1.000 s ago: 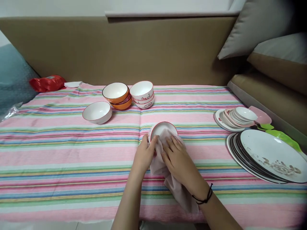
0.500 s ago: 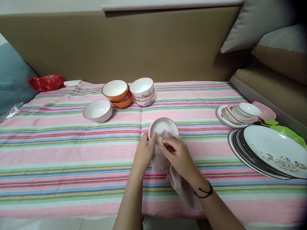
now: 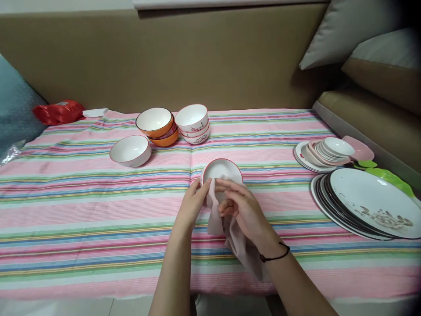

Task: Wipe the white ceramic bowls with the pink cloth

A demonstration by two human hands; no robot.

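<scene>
A white bowl with a red rim (image 3: 223,165) is tilted toward me near the middle of the striped cloth cover. My left hand (image 3: 192,202) grips its left side, the thumb over the rim and the fingers outside, partly hidden. A thin greyish-pink cloth (image 3: 215,221) drapes over the bowl's near rim and hangs down in front. With bent fingers, my right hand (image 3: 241,208) holds this cloth at the bowl's near right side; its fingertips reach the bowl's opening. The cloth hides the bowl's lower part.
Left of centre lie a single white bowl (image 3: 130,151), stacked orange bowls (image 3: 158,127) and stacked white bowls (image 3: 194,125). At right are large plates (image 3: 368,206), small dishes (image 3: 335,147) and a green leaf-shaped dish (image 3: 396,181). A red bundle (image 3: 59,113) lies far left.
My right hand has turned, its palm side showing more and the fingers lifting and opening a little at the cloth. The bowl stays in my left hand. The whole view has shifted slightly.
</scene>
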